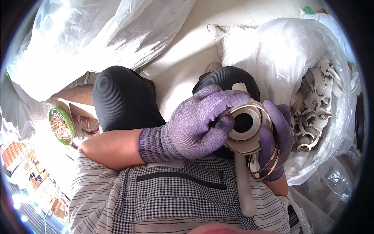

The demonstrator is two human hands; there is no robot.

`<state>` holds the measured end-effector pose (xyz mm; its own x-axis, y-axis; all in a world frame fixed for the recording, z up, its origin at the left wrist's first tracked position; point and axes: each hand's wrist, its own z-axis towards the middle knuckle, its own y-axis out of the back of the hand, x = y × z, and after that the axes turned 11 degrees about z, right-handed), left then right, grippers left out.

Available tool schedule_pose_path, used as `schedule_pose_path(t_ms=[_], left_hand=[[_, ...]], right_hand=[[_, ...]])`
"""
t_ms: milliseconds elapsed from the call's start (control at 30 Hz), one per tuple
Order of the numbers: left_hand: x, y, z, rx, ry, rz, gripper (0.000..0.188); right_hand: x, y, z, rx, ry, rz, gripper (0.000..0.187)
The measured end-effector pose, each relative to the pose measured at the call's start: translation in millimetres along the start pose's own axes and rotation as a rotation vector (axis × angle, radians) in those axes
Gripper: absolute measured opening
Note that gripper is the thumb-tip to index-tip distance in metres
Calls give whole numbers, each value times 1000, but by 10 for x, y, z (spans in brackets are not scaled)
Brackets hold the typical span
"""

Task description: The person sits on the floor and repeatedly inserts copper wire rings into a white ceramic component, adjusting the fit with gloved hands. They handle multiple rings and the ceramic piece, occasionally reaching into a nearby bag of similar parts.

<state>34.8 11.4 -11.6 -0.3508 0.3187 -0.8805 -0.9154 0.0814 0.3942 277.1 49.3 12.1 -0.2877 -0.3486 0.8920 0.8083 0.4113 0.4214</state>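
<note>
Both of my hands wear purple knit gloves and meet over my lap. My left hand point(202, 121) pinches the rim of a round cream plastic part point(243, 146) between thumb and fingers. The part has a dark round opening in its middle and a thin gold-coloured edge. My right hand point(277, 134) grips it from the other side, fingers curled around the rim. Thin gold-coloured metal rings point(276, 160) hang looped about the right hand's fingers. A long cream handle point(245, 191) reaches down from beneath the part toward my body; I cannot tell whether they are joined.
At right stands a clear plastic bag point(269, 46) with many cream plastic pieces point(313, 121). A green round container point(62, 125) of copper-coloured rings sits at left by a cardboard box point(76, 97). Large translucent plastic sheeting point(105, 43) fills the upper left.
</note>
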Motion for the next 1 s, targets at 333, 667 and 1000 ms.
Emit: schedule_pose_path(t_ms=[333, 667, 1000], left_hand=[[25, 73, -7, 65, 50, -143, 47], [178, 92, -118, 85, -41, -217, 49], [121, -31, -147, -19, -191, 309, 116]], right_hand=[[-102, -4, -55, 6, 79, -80, 63], [-221, 54, -205, 205, 101, -365, 119], [-332, 45, -111, 191, 115, -325, 92]])
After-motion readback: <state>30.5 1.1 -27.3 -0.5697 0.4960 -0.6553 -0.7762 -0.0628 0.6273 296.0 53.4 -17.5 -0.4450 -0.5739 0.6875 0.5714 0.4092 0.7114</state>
